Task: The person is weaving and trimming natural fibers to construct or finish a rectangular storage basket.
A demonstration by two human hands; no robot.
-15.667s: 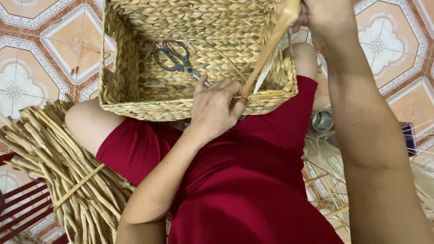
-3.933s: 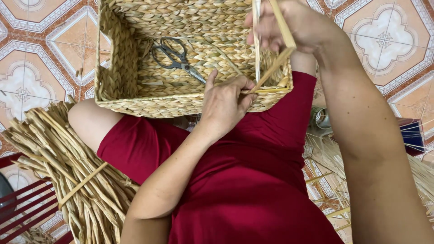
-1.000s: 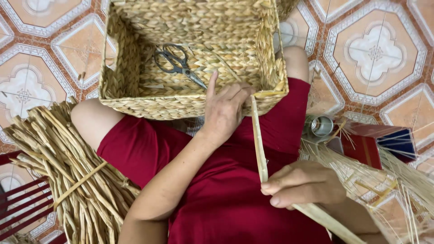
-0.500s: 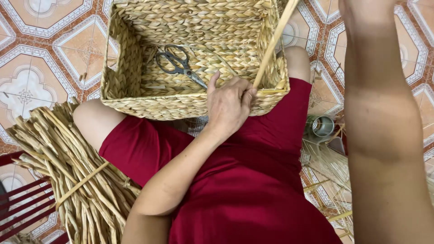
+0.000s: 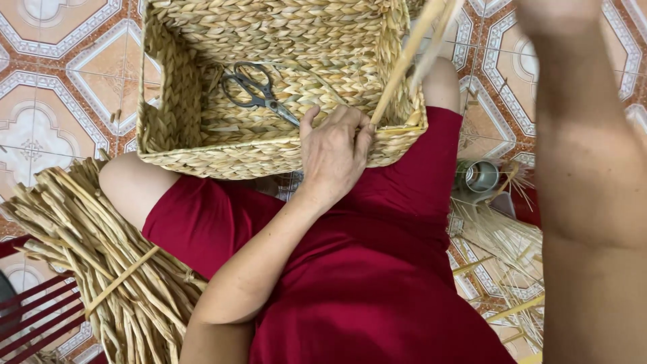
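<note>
Weaving a strand into the basket rim

The left hand (image 5: 335, 149) presses flat on the near rim of the woven basket (image 5: 176, 118), fingers pinning the straw strand (image 5: 403, 64) where it enters. The right hand (image 5: 547, 13), mostly out of frame, seems to pull it taut; its grip cannot be told. Judged next: tucking the strand under. Scissors (image 5: 256, 91) lie inside.

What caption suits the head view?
Left hand steadies woven basket rim, strand pulled upward, scissors inside.
</note>
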